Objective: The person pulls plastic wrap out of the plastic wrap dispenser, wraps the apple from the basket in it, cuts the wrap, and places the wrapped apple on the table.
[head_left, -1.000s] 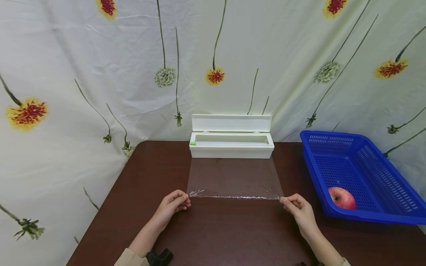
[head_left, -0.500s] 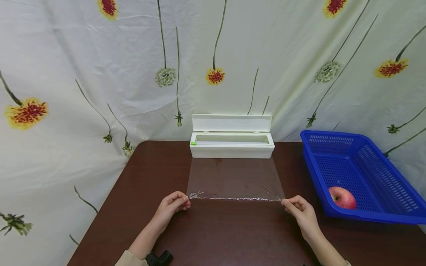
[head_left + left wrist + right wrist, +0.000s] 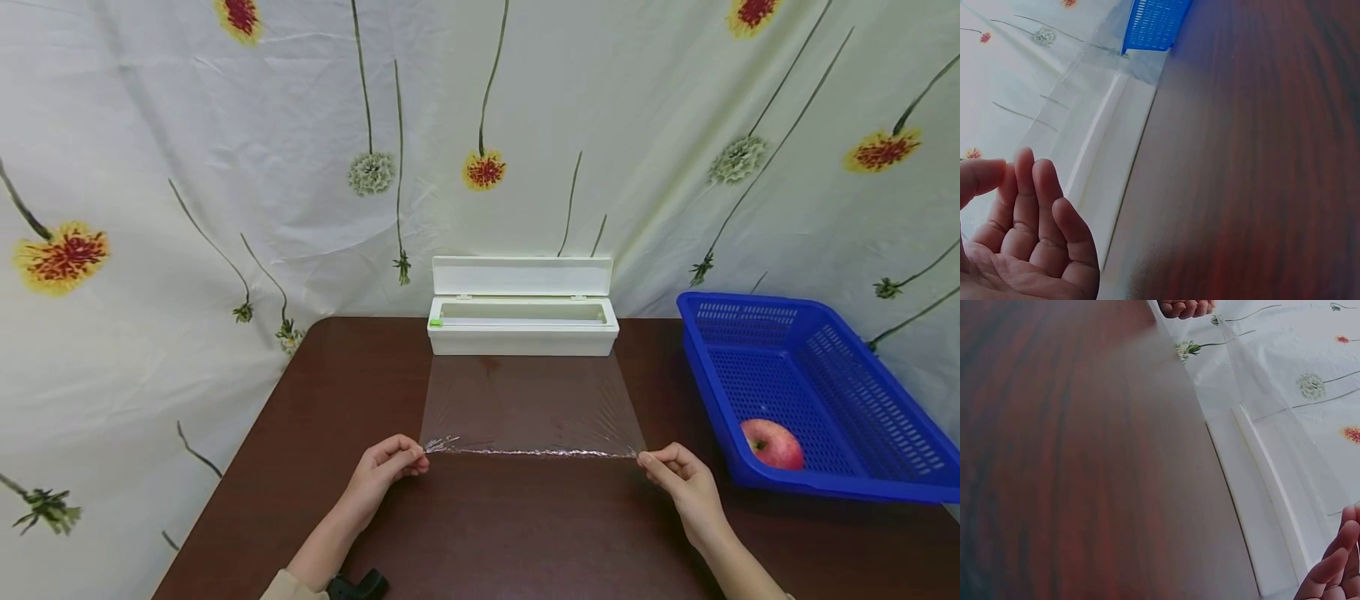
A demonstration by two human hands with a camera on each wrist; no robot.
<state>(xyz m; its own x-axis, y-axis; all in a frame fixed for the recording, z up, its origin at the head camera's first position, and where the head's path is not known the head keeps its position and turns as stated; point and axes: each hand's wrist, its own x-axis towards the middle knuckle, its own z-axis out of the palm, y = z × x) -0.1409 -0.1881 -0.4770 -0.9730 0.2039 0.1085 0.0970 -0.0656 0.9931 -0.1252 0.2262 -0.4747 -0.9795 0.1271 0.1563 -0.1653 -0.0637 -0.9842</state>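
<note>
A sheet of clear plastic wrap (image 3: pixel 528 408) stretches from the front of a white wrap dispenser box (image 3: pixel 522 340) toward the person. My left hand (image 3: pixel 386 471) pinches its near left corner between thumb and index finger, and my right hand (image 3: pixel 681 479) pinches the near right corner. The wrap's front edge is bunched into a shiny line between the hands. The box's lid (image 3: pixel 522 276) stands raised at the back. In the left wrist view, thumb and fingertips of the left hand (image 3: pixel 1029 231) meet at the film. Only part of the right hand (image 3: pixel 1335 565) shows in the right wrist view.
On the right of the brown table (image 3: pixel 525 533) stands a blue plastic basket (image 3: pixel 810 396), with a red apple (image 3: pixel 772 444) in its near left corner. A white flower-print cloth (image 3: pixel 300 125) hangs behind the table. A black strap device (image 3: pixel 358 586) is on the left wrist.
The right hand has shifted slightly right and toward the person, and the wrap's front edge has come a little nearer. The left hand has barely moved; both keep their pinch.
</note>
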